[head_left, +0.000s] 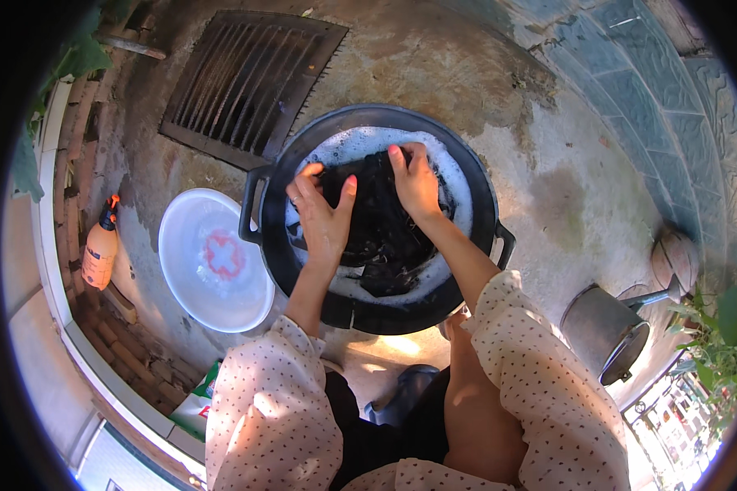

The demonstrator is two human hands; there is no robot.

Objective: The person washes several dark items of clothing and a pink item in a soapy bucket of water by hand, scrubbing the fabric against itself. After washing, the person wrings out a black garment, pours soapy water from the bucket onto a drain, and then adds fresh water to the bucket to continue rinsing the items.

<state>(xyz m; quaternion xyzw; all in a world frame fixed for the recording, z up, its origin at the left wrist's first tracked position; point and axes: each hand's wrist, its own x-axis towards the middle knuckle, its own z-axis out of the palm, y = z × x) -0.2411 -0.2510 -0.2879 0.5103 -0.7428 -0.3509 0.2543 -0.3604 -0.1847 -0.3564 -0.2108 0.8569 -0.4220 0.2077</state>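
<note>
A wet black cloth (378, 212) lies bunched in white soapy water (368, 136) inside a round black tub (485, 178) with side handles. My left hand (320, 212) grips the cloth's left side, thumb on top and fingers partly hidden by foam and fabric. On the other side my right hand (416, 184) has hold of its upper right part, with the thumb pointing away from me. Part of the cloth sticks up between both hands, and the rest spreads towards the tub's near side.
Left of the tub stands a white plastic basin (181, 288) with a red pattern on its bottom. An orange spray bottle (100, 251) is by the bricks (129, 353). A metal drain grate (239, 86) lies beyond. At right are a watering can (602, 331) and plants (721, 344).
</note>
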